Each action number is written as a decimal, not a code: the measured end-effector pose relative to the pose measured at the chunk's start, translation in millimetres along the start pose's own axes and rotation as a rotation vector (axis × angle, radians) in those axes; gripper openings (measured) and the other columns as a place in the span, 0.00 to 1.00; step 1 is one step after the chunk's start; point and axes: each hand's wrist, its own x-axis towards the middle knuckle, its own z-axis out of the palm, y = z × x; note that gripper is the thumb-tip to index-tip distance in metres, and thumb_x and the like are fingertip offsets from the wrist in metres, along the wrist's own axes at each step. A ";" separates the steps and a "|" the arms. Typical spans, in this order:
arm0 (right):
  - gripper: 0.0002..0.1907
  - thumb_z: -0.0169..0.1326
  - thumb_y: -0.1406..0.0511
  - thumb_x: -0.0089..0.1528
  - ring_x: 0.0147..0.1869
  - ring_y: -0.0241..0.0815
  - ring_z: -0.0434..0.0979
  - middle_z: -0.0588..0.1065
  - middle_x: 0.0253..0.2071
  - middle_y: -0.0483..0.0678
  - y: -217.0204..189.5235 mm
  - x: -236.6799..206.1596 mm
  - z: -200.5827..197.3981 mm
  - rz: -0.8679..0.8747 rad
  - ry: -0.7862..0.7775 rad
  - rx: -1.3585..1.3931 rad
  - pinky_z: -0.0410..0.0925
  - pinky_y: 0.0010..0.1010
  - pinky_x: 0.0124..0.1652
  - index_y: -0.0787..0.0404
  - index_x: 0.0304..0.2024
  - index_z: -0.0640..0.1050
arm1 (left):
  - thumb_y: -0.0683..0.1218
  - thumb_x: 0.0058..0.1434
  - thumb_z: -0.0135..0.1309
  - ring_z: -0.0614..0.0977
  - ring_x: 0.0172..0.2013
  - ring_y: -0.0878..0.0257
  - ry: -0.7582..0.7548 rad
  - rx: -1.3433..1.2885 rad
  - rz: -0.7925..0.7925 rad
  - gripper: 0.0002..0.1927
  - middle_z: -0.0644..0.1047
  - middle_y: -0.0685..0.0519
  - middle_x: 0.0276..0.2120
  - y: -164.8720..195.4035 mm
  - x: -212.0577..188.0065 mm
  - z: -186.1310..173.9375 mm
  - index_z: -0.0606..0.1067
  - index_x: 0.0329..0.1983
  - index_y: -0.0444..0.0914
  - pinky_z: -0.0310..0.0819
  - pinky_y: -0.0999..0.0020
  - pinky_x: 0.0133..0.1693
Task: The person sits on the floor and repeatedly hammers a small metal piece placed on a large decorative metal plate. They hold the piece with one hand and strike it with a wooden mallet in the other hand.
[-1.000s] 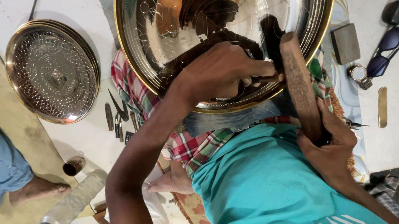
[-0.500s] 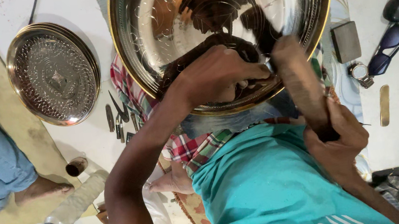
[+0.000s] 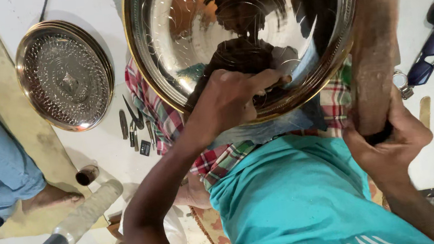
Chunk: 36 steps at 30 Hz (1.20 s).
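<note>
**Fingers pinch a small tool on the tray rim, mallet raised to its right**

Fingers (image 3: 264,82) of the left hand (image 3: 228,102) are closed around a small, thin tool, mostly hidden, whose tip seems to press on the near rim of the large polished metal tray (image 3: 177,51). Well to the left lies a smaller embossed round tray (image 3: 64,73) on the floor, with a few small metal punches (image 3: 134,128) between it and the checked cloth (image 3: 157,115) under the big tray. The tray rests on the lap, far of the teal shirt (image 3: 289,195). To the right, the right hand (image 3: 386,144) grips the near end of a wooden mallet (image 3: 375,41), its long axis running near to far, head lifted just right of the pinched tool. Farther right lie dark sunglasses (image 3: 433,56).
</note>
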 end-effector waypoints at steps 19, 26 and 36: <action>0.40 0.59 0.78 0.55 0.62 0.36 0.75 0.75 0.61 0.54 18.5 -39.4 23.8 0.317 -0.058 0.250 0.68 0.25 0.61 0.73 0.71 0.68 | 0.28 0.54 0.51 0.88 0.41 0.57 0.094 -0.167 0.097 0.28 0.84 0.47 0.44 -2.7 -4.6 -14.1 0.74 0.59 0.37 0.82 0.68 0.42; 0.38 0.61 0.76 0.53 0.61 0.37 0.75 0.76 0.60 0.55 25.3 -51.0 20.5 0.285 -0.056 0.139 0.68 0.25 0.61 0.72 0.68 0.71 | 0.31 0.46 0.55 0.86 0.30 0.56 -0.228 0.031 -0.005 0.37 0.84 0.54 0.33 -7.6 13.3 -16.4 0.73 0.59 0.52 0.79 0.60 0.32; 0.35 0.62 0.74 0.55 0.52 0.36 0.79 0.79 0.51 0.53 18.2 -49.1 21.4 0.146 0.043 0.040 0.71 0.23 0.52 0.71 0.66 0.73 | 0.32 0.46 0.57 0.86 0.32 0.53 -0.338 0.075 0.077 0.37 0.84 0.53 0.32 -7.8 24.8 -21.3 0.73 0.59 0.53 0.77 0.56 0.30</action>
